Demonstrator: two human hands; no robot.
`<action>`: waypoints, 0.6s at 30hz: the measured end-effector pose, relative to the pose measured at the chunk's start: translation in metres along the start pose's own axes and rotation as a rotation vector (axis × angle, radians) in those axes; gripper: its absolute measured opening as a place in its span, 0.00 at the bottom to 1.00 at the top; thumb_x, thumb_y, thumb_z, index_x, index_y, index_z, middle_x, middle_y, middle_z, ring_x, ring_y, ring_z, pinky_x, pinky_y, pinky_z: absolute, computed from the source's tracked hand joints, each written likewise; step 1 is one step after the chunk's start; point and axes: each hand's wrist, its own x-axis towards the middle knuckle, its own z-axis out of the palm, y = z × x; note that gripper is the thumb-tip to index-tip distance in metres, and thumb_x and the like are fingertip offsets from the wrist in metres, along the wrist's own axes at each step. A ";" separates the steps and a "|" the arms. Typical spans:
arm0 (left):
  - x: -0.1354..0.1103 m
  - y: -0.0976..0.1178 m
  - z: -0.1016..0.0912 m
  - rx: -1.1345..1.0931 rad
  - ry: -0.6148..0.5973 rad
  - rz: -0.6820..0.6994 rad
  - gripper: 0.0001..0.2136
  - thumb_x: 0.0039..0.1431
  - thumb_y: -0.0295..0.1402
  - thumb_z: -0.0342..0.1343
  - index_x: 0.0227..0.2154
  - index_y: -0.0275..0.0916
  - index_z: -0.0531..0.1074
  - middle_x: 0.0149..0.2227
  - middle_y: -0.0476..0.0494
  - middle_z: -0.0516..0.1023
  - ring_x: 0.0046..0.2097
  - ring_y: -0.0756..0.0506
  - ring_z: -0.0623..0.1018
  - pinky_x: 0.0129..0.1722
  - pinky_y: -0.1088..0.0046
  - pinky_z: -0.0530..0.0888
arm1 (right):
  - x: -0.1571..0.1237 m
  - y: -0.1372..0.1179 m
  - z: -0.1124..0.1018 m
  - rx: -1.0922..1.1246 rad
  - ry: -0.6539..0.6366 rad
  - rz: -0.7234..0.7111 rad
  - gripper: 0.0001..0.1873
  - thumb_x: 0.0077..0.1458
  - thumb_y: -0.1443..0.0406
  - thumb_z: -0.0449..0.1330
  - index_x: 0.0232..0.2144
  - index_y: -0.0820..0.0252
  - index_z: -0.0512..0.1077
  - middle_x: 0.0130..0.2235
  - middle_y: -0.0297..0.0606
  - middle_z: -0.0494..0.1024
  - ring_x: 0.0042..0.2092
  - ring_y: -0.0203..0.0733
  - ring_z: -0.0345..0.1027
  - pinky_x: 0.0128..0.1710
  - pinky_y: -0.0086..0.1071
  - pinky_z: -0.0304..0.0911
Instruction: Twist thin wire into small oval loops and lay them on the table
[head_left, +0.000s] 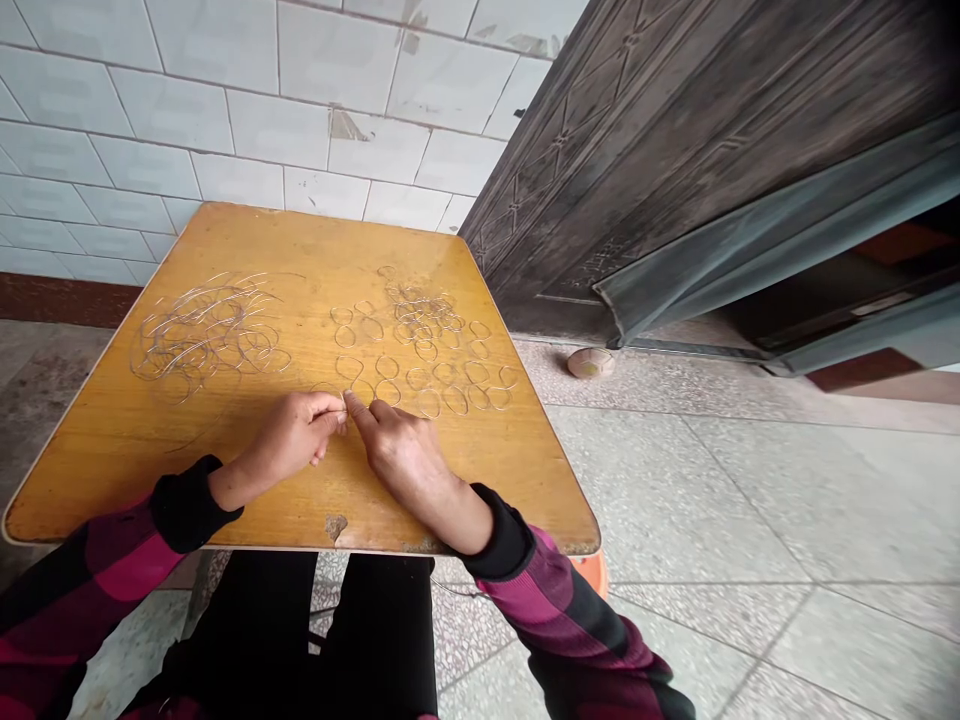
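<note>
My left hand [289, 432] rests on a yellow wooden tabletop [300, 480], its fingertips pinching a thin wire loop [328, 392] at the near edge of a group of small loops. My right hand [401, 450] lies just beside it, with the index finger reaching to the same spot on the wire. Several small oval wire loops [420, 375] are spread in front of my hands, with a denser clump [420, 308] behind them. A tangled pile of larger silver wire rings [206, 335] lies to the left.
A white tiled wall [277, 130] stands behind the table. A dark embossed metal door [675, 170] stands to the right, and a small pale round object [590, 363] sits on the speckled stone floor [712, 500] near it. An orange seat edge [592, 572] shows under the table's near corner.
</note>
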 end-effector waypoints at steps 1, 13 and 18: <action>0.000 0.000 0.000 0.007 -0.006 -0.004 0.12 0.58 0.27 0.50 0.18 0.39 0.66 0.11 0.56 0.63 0.15 0.54 0.64 0.19 0.78 0.60 | 0.000 -0.001 -0.001 -0.004 -0.010 0.003 0.25 0.63 0.73 0.46 0.61 0.63 0.60 0.36 0.47 0.76 0.33 0.42 0.71 0.24 0.30 0.56; 0.000 -0.004 0.005 0.352 0.025 0.124 0.14 0.52 0.20 0.51 0.15 0.38 0.63 0.14 0.52 0.64 0.19 0.52 0.62 0.24 0.73 0.54 | -0.001 -0.011 -0.004 0.036 -0.123 0.047 0.19 0.62 0.73 0.46 0.52 0.65 0.68 0.37 0.49 0.78 0.31 0.42 0.72 0.24 0.30 0.55; 0.002 -0.007 0.002 0.443 0.035 0.129 0.12 0.51 0.21 0.51 0.15 0.39 0.63 0.17 0.50 0.65 0.21 0.50 0.62 0.26 0.72 0.53 | 0.001 0.001 0.009 0.305 0.067 -0.003 0.12 0.60 0.72 0.50 0.43 0.62 0.71 0.31 0.40 0.77 0.27 0.36 0.67 0.27 0.28 0.53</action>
